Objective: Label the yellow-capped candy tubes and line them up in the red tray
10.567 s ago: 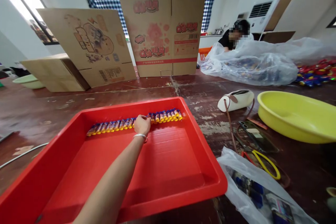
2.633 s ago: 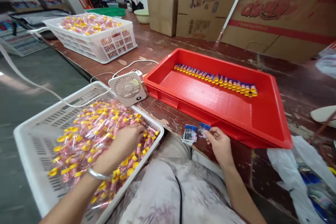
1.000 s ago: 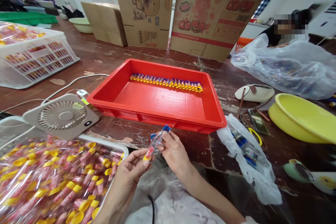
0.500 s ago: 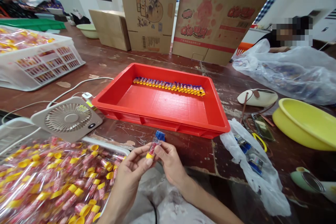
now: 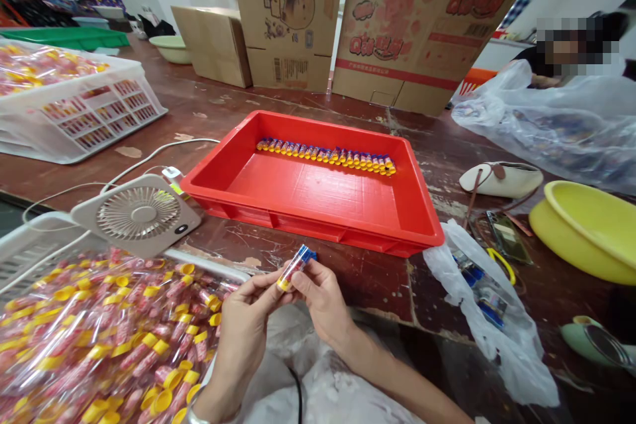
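Observation:
A small candy tube (image 5: pixel 297 267) with a yellow end and a blue printed wrapper is held tilted in front of me, just short of the red tray. My left hand (image 5: pixel 248 311) pinches its lower yellow end. On the other side my right hand (image 5: pixel 325 298) grips the tube with thumb and fingers. Inside the red tray (image 5: pixel 318 236), similar wrapped tubes (image 5: pixel 325 154) stand in a row along the far wall, yellow ends facing me. At lower left a white basket (image 5: pixel 199 261) is heaped with unwrapped pink tubes (image 5: pixel 134 338) with yellow ends.
A small fan (image 5: pixel 144 213) with a white cable sits left of the tray. To the right lie a plastic bag (image 5: pixel 521 338) with blue wrappers, a phone (image 5: pixel 507 238), a white pouch (image 5: pixel 499 180) and a yellow basin (image 5: pixel 581 232). Cardboard boxes (image 5: pixel 397 33) stand behind; a person sits far right.
The blue wrapper, bunched at the tube's top before, now lies along the tube. Both hands still hold it, and the tube leans further to the right. The view has shifted slightly.

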The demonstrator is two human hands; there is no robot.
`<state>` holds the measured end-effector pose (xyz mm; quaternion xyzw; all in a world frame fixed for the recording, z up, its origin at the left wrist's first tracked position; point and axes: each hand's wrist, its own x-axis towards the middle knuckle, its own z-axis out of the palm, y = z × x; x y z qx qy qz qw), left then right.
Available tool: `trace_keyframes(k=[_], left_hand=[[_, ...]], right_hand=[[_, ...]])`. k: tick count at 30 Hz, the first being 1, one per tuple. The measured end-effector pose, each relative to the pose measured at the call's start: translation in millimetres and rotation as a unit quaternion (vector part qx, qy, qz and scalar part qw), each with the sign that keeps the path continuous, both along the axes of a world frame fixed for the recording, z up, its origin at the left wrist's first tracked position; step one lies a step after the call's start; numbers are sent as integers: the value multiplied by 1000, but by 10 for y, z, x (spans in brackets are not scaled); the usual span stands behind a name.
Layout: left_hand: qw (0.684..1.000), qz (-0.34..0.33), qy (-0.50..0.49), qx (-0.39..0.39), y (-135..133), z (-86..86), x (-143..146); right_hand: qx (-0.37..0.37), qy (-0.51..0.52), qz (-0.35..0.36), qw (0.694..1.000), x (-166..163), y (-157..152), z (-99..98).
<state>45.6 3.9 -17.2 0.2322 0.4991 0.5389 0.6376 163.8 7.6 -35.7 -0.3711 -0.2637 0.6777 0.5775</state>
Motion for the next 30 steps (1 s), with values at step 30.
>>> trace_keyframes(k=[30], left_hand=[[993, -105, 46, 17, 231, 91, -79]], right_hand=[[26, 0, -17, 1000, 41, 143, -25]])
